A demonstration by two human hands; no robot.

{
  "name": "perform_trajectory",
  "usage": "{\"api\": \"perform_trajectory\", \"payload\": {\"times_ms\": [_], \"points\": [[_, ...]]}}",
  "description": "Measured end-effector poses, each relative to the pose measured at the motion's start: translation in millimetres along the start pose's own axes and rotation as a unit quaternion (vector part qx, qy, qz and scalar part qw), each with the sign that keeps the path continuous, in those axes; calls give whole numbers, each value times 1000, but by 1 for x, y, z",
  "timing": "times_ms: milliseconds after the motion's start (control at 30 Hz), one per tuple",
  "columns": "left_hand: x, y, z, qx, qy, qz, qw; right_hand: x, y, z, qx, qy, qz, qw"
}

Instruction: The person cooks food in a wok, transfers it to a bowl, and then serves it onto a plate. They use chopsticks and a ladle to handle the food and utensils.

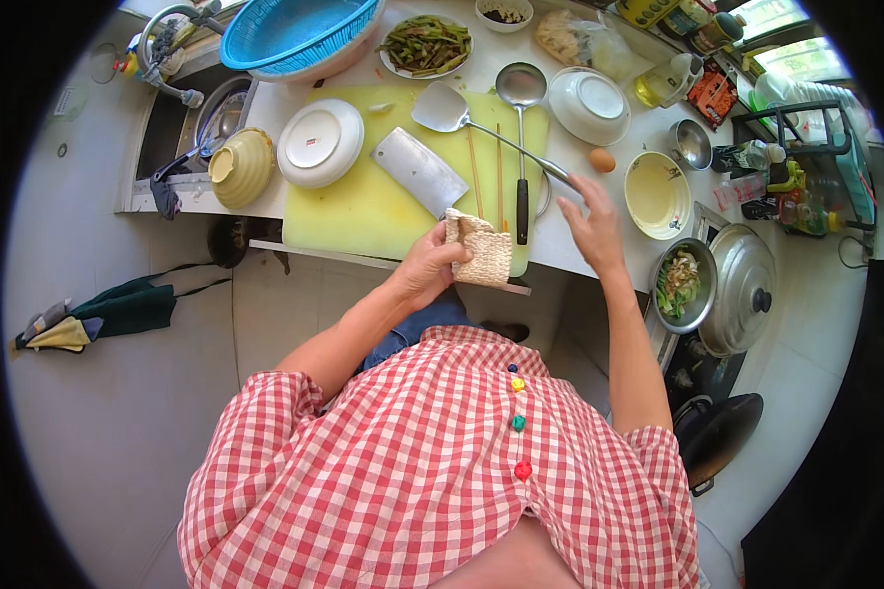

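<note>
My left hand (pixel 433 266) grips a folded woven pad (pixel 489 254) over the front edge of the yellow-green cutting board (pixel 339 221). Behind the pad lies a cleaver (pixel 421 173) with a broad steel blade. My right hand (pixel 595 224) has its fingers spread beside the handle end of a wok spatula (pixel 442 107); whether they touch cannot be told. A ladle (pixel 521 85) with a black grip and several wooden chopsticks (pixel 499 177) lie on the board. An upturned white dish (pixel 320 143) rests at the board's left.
Right of the board are an egg (pixel 602 160), a yellow bowl (pixel 657 195), a steel bowl of greens (pixel 683 286) and a large pot lid (pixel 739 291). A blue basket (pixel 298 37) and a plate of cut vegetables (pixel 426 46) stand behind; the sink is left.
</note>
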State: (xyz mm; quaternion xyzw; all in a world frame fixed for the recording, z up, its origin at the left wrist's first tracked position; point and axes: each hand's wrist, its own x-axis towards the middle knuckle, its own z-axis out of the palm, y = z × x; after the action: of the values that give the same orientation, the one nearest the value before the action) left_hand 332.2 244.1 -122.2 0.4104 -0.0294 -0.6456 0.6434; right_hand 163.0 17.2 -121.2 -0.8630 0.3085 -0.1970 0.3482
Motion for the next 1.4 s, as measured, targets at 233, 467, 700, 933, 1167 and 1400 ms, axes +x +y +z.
{"api": "perform_trajectory", "payload": {"times_ms": [233, 467, 700, 933, 1167, 1400], "points": [[-21, 24, -37, -9, 13, 2, 1000, 21, 86, 24, -389, -9, -29, 921], [-26, 13, -65, -28, 31, -4, 999, 12, 58, 31, -242, -44, 63, 967], [-3, 11, -35, 37, -50, -66, 996, -123, -42, -128, -85, 61, 162, 981], [2, -74, 95, 86, -117, -45, 988, -461, -69, -376, -120, 351, 459, 807], [6, -127, 166, 107, -134, -77, 982, -656, -60, -451, -279, 132, 654, 691], [-3, -181, 218, 143, -144, -73, 976, -682, -22, -466, -251, 36, 639, 726]]}}
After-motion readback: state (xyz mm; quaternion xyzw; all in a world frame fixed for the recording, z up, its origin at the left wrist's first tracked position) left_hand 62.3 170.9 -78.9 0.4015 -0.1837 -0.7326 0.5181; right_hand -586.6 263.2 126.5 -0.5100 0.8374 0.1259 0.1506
